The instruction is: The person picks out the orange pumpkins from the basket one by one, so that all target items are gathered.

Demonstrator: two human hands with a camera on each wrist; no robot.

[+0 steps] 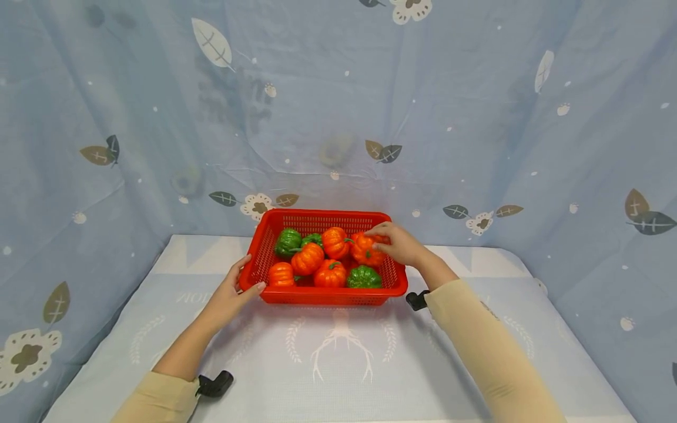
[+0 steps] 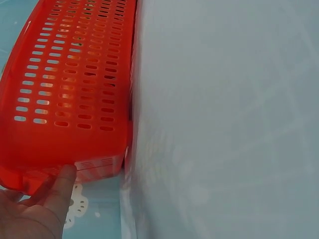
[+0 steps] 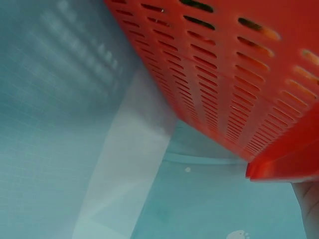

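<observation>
A red plastic basket (image 1: 328,297) with slotted walls stands on the table, holding several small orange and green toy pumpkins. My left hand (image 1: 231,298) holds its left end, with the thumb at the front corner and the fingers along the side. In the left wrist view, the left hand (image 2: 42,211) touches the basket's end wall (image 2: 65,144) under the rim. Reaching over the right rim, my right hand (image 1: 399,242) grips an orange pumpkin (image 1: 365,251) between thumb and fingers. The right wrist view shows mostly the basket's slotted wall (image 3: 214,84), with the pumpkin hidden.
A green pumpkin (image 1: 364,277) lies in front of the gripped one, and another orange pumpkin (image 1: 335,242) is left of it. Pale patterned cloth covers the table (image 1: 338,376). A blue printed curtain (image 1: 328,106) hangs behind the basket and along both sides.
</observation>
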